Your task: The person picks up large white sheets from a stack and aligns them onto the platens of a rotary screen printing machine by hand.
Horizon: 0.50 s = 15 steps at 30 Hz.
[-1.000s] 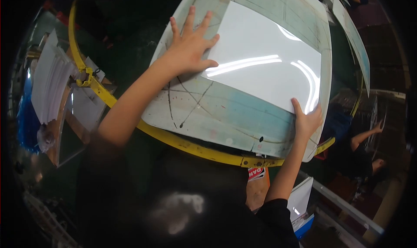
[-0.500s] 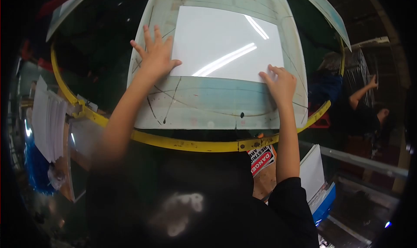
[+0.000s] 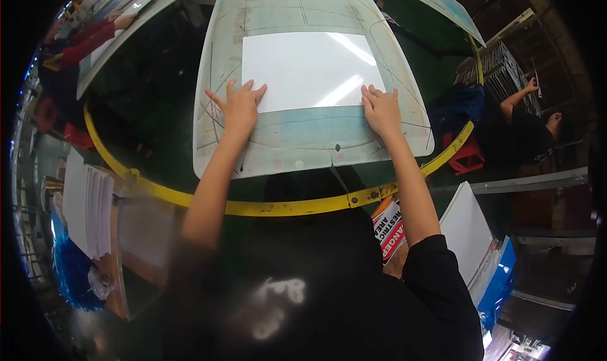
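Observation:
A glossy white rectangular sheet (image 3: 297,70) lies on a pale, stained board (image 3: 303,162) with dark curved lines, and bright lamp reflections cross it. My left hand (image 3: 240,108) is at the sheet's near left corner, fingers spread, its thumb side touching the edge. At the near right corner rests my right hand (image 3: 383,114), with thumb and fingertips on or against the sheet's edge and the fingers a little bent but apart. Neither hand is closed around anything.
A curved yellow rail (image 3: 272,207) runs between my body and the board. White sheets (image 3: 88,209) stand at left, more (image 3: 466,234) at right near a danger sign (image 3: 387,231). One co-worker's hand (image 3: 124,21) is at upper left; another person (image 3: 531,130) is at right.
The board has shifted in view, and the sheet now appears lower and further left on it. My left hand has moved down to the sheet's near corner; my right hand stays by the other corner.

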Tool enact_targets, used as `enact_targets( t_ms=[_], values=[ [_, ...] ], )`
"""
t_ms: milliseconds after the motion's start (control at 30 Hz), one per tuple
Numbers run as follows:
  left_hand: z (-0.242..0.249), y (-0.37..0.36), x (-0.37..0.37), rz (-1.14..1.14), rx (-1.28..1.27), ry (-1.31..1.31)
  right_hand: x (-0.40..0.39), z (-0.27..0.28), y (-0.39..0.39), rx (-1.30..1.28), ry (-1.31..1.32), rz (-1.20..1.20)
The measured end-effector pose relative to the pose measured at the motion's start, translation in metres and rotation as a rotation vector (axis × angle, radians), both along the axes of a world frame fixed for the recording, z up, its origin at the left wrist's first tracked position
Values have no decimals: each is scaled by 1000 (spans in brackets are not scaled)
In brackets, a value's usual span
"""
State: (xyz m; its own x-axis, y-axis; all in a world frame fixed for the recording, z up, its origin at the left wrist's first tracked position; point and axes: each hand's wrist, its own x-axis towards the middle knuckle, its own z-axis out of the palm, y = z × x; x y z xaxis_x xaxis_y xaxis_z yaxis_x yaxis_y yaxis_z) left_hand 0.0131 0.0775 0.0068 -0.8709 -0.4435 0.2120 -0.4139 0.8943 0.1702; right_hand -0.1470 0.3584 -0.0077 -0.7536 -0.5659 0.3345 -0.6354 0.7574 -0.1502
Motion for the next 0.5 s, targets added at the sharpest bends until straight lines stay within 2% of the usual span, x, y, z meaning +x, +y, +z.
enact_targets(
  t_ms=[300,400,467,500],
  values=[
    [-1,-2,3,-19,-1,-16,5,7,2,39,-146,-16],
    [1,-7,5,-32,53,61,12,25,28,-250,-468,138],
    [5,-1,14,-90,98,232,44,47,74,-287,-356,156],
    [14,7,25,-140,123,362,60,42,117,-223,-181,99]
  ],
)
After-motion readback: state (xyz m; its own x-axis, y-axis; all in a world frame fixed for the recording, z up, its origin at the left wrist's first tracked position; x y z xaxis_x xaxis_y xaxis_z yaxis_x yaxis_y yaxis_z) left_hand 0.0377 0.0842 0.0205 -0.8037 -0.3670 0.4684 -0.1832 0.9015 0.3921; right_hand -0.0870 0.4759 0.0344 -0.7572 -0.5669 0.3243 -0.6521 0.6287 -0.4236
